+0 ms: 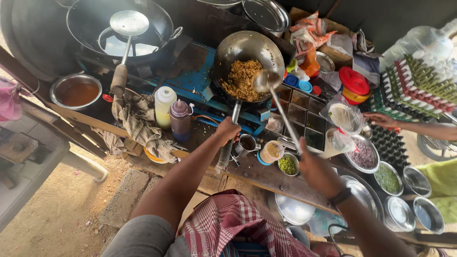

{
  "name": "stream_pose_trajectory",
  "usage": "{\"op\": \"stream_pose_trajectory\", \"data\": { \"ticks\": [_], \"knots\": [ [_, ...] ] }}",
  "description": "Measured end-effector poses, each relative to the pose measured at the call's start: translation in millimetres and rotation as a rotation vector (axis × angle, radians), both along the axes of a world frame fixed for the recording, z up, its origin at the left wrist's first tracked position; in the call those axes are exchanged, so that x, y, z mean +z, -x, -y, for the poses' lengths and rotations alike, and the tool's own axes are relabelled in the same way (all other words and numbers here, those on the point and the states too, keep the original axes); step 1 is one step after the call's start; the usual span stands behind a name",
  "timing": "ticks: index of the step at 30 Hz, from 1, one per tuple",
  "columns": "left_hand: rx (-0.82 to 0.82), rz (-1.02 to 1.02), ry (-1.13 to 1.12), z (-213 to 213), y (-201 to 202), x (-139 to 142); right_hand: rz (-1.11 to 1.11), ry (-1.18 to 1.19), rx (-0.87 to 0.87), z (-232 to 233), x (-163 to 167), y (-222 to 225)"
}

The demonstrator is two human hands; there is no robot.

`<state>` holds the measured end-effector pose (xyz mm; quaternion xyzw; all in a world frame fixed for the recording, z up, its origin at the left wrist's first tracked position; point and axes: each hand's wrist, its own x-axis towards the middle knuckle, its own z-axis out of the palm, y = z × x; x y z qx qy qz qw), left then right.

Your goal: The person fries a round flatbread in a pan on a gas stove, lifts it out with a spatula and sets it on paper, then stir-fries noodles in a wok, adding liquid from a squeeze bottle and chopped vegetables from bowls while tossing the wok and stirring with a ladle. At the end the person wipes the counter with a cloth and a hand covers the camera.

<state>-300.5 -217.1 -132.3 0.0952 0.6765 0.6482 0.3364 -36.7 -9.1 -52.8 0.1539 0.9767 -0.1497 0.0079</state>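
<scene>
A steel wok (247, 52) sits tilted on a blue burner stand (197, 81), with fried rice (242, 79) heaped on its left side. My left hand (227, 132) grips the wok's long handle (230, 138). My right hand (314, 169) holds a long steel ladle (266, 82) whose bowl rests in the wok beside the rice.
A big black pan with a skimmer (127, 28) stands at back left. Squeeze bottles (171, 114), a checked cloth (140, 121), a spice tray (302, 114), steel bowls (381, 176) and egg trays (414, 85) crowd the counter. Another person's hand (381, 120) reaches in from the right.
</scene>
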Motion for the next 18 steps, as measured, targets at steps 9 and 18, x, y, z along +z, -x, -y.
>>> {"op": "stream_pose_trajectory", "data": {
  "ticks": [9, 18],
  "knots": [
    [-0.017, -0.087, -0.160, 5, -23, 10, -0.476, -0.073, 0.025, 89, -58, 86],
    [-0.279, 0.570, -0.696, 3, -11, 6, -0.196, 1.015, -0.082, 61, -7, 102]
  ]
}}
